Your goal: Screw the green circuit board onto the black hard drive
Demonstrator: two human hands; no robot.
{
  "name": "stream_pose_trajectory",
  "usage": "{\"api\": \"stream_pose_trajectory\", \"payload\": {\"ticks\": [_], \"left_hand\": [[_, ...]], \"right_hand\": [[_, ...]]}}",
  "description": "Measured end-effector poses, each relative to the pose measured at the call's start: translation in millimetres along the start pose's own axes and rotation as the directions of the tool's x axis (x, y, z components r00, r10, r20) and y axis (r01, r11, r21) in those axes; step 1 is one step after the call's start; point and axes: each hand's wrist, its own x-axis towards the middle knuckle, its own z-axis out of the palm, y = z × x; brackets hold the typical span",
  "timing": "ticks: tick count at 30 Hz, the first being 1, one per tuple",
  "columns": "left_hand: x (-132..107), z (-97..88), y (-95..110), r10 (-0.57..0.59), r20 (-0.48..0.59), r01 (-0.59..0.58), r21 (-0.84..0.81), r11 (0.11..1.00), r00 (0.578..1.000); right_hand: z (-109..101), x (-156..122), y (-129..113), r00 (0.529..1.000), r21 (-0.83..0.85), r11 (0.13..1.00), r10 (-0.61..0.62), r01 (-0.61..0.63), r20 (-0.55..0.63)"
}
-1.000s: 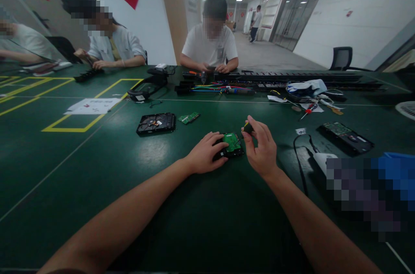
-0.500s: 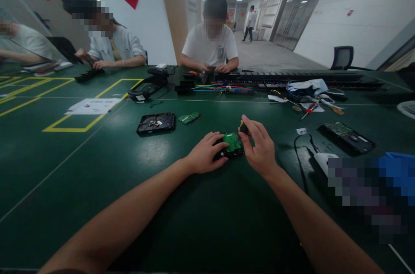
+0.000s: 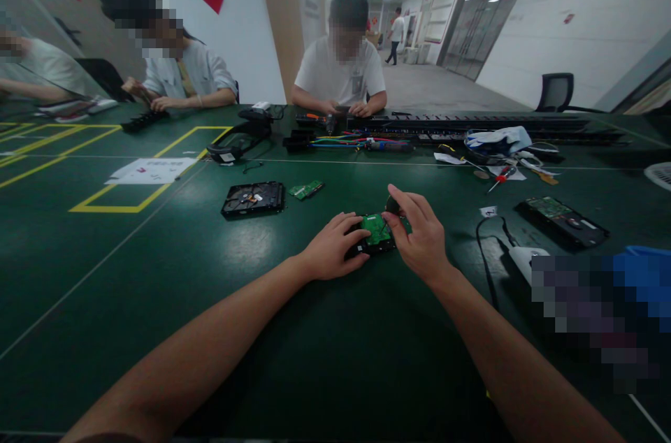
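A hard drive (image 3: 375, 229) with a green circuit board facing up lies on the table in front of me. My left hand (image 3: 334, 247) grips its left side, fingers over the top edge and thumb along the near edge. Above the drive's right part, my right hand (image 3: 421, 237) pinches a small screwdriver (image 3: 391, 205) by its dark handle. The thin shaft points down at the board; whether its tip sits in a screw is too small to tell. A loose green circuit board (image 3: 307, 190) rests just beyond, beside another black hard drive (image 3: 253, 199).
A third drive (image 3: 563, 221) lies to the right, near a white device with a black strap (image 3: 493, 258). Coloured wires (image 3: 340, 142), a red-handled screwdriver (image 3: 502, 177) and a headset (image 3: 238, 142) lie farther back. A person (image 3: 340, 73) sits opposite; others sit at the left.
My right hand has shifted its fingers slightly on the screwdriver, and the handle has turned a little. My left hand and the drive have stayed put. A person in the background walked left.
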Motion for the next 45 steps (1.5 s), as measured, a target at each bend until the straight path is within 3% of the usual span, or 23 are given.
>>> {"api": "stream_pose_trajectory", "payload": {"ticks": [23, 45], "left_hand": [[0.0, -1.9, 1.2, -0.01, 0.011, 0.01, 0.009, 1.0, 1.0], [0.3, -1.5, 1.0, -0.01, 0.003, 0.011, -0.014, 1.0, 1.0]], "right_hand": [[1.1, 1.1, 3.4, 0.99, 0.102, 0.987, 0.112, -0.12, 0.082], [6.1, 1.6, 3.6, 0.995, -0.012, 0.997, 0.076, -0.077, -0.057]]}}
